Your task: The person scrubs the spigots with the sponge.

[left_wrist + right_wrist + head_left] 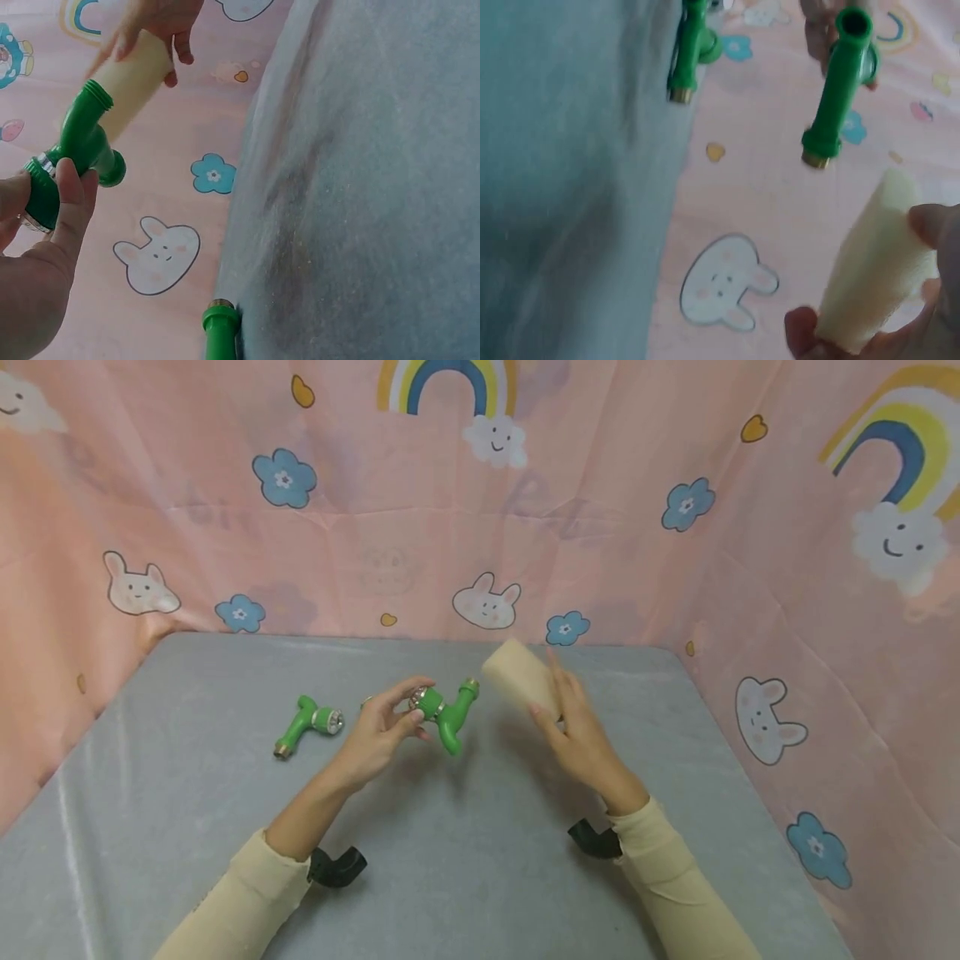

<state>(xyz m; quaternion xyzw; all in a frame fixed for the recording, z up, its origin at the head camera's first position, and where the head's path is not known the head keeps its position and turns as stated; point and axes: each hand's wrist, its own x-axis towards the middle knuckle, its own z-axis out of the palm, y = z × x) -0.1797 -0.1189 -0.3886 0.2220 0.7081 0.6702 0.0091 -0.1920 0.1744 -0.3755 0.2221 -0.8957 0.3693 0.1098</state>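
Observation:
My left hand (378, 731) pinches a green tap (452, 718) by its knob end and holds it above the table. The tap's brass-coloured threaded end points up and to the right in the head view. My right hand (581, 735) grips a cream-coloured sponge block (522, 677) by its edges, just right of the tap and apart from it. In the right wrist view the sponge (877, 262) sits between thumb and fingers, below the held tap (838, 94). A second green tap (306, 727) lies on the table to the left of my left hand.
The grey cloth-covered table (480, 877) spreads under both arms. A pink patterned curtain (585, 543) rises behind it and along the sides. A black curved piece sticks out at each wrist, one by the left sleeve (258, 885) and one by the right sleeve (675, 868).

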